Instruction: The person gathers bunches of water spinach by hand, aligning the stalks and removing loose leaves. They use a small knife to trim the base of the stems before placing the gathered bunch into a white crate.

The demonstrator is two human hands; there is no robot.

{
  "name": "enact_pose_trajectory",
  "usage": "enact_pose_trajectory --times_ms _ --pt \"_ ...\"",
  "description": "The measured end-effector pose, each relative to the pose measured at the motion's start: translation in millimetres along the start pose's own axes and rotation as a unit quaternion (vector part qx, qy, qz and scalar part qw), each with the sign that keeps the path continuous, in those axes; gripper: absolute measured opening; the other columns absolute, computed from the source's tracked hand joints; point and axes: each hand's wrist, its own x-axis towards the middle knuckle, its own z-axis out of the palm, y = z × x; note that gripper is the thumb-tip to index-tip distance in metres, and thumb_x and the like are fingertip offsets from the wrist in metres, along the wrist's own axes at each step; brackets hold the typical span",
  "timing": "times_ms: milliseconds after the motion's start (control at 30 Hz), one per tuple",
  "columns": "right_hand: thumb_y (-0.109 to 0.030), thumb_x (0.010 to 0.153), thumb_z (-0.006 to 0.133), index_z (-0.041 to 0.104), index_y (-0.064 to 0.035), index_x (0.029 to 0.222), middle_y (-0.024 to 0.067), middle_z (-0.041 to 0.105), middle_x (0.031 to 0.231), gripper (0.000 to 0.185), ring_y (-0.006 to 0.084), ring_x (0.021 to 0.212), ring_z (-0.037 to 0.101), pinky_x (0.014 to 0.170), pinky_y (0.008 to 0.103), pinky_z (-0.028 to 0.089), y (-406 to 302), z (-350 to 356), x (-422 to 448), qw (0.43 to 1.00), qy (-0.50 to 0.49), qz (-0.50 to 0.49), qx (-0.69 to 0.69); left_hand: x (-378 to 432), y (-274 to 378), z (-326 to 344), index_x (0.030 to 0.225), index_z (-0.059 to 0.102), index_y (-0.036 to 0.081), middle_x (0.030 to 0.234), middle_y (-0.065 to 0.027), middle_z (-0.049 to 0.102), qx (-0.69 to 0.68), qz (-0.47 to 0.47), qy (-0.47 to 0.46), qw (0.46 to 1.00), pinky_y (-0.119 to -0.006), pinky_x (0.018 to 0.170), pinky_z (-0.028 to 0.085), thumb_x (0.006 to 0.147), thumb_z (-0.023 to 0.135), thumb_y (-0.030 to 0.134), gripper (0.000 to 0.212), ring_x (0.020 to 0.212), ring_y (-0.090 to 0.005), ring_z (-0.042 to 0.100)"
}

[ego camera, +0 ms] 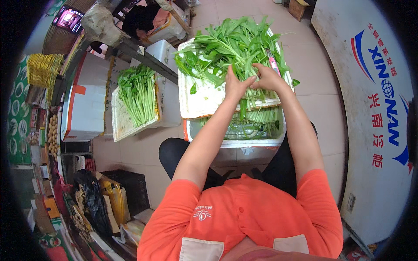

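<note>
A loose heap of long-stemmed leafy greens (228,42) lies on a white foam lid (199,104). My left hand (235,84) grips the stem ends from the left side, thumb and fingers around them. From the right, my right hand (268,78) closes on the same bunch of stems, the two thumbs close together. Just beyond my right hand, a pink-handled knife (273,64) rests on the greens, blade pointing away from me. Under the lid stands a foam box (235,143) holding more cut stems (261,117) and some clear plastic.
To the left, neatly aligned greens (138,98) lie on another foam lid (122,130). Foam boxes (86,101) stand beyond it, crossed by a dark metal bar (150,60). A white refrigerated cabinet (365,130) bounds the right side. A black crate (130,186) sits at lower left.
</note>
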Motion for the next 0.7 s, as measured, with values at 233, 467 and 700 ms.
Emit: enact_pose_trajectory --times_ms 233,467,700 --pt "-0.024 0.054 0.079 0.041 0.0001 0.123 0.0177 0.06 0.089 0.082 0.0314 0.085 0.058 0.072 0.0369 0.045 4 0 -4 0.999 0.032 -0.023 0.0 38 -4 -25 0.09 0.06 -0.004 0.071 -0.009 0.061 -0.202 -0.13 -0.18 0.954 -0.023 0.042 0.042 0.071 0.065 0.006 0.022 0.052 -0.0123 0.054" --pt "-0.021 0.064 0.073 0.044 -0.0006 0.121 0.0156 0.062 0.082 0.068 0.0271 0.079 0.06 0.071 0.0354 0.046 -4 -11 -8 0.998 0.038 -0.011 0.054 103 -17 -79 0.085 0.059 -0.002 0.069 -0.0068 0.06 -0.318 -0.14 -0.028 0.937 -0.024 0.042 0.04 0.072 0.063 0.003 0.014 0.049 -0.0122 0.052" --pt "-0.022 0.068 0.067 0.058 -0.0002 0.104 0.0194 0.062 0.091 0.043 0.0302 0.085 0.06 0.077 0.0368 0.046 -4 -7 -4 0.996 0.091 -0.01 0.017 115 -71 -84 0.089 0.047 0.0 0.076 -0.0117 0.057 -0.389 -0.353 -0.096 0.845 -0.029 0.045 0.046 0.083 0.052 0.005 0.009 0.055 -0.0194 0.057"
